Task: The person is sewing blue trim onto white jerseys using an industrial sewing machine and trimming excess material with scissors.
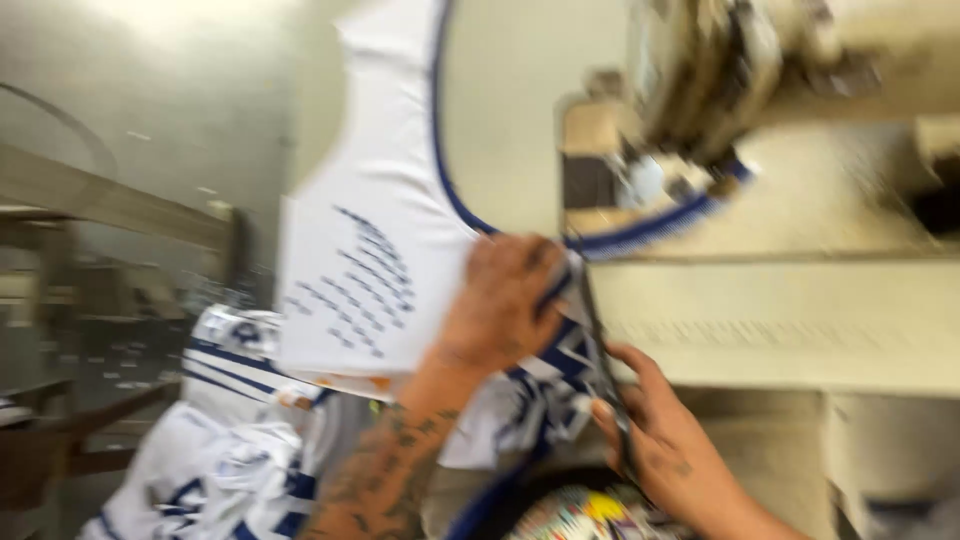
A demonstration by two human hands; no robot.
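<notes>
Head view, blurred by motion: a white garment [375,240] with dark blue binding is held up at the centre of the frame, its printed panel facing the camera. The left hand [500,305] is clenched on the garment's lower right edge, where the blue binding [640,230] runs up and right to the needle area of a cream sewing machine [720,90] in the upper right. The right hand [665,440], at the lower centre right, has its grip closed on a pair of dark, slim snips [600,350], whose blades point up and lie just beside the left hand's fingers and the binding. The machine stands on a pale desk [800,320] that fills the right half of the frame; its front edge passes just above the right hand. A heap of further white and blue garments [230,440] is seen at the lower left; whether it lies in a container cannot be told. A colourful patterned cloth [580,515] shows at the bottom centre. Open room is seen at the upper left, over a grey floor [170,110]
</notes>
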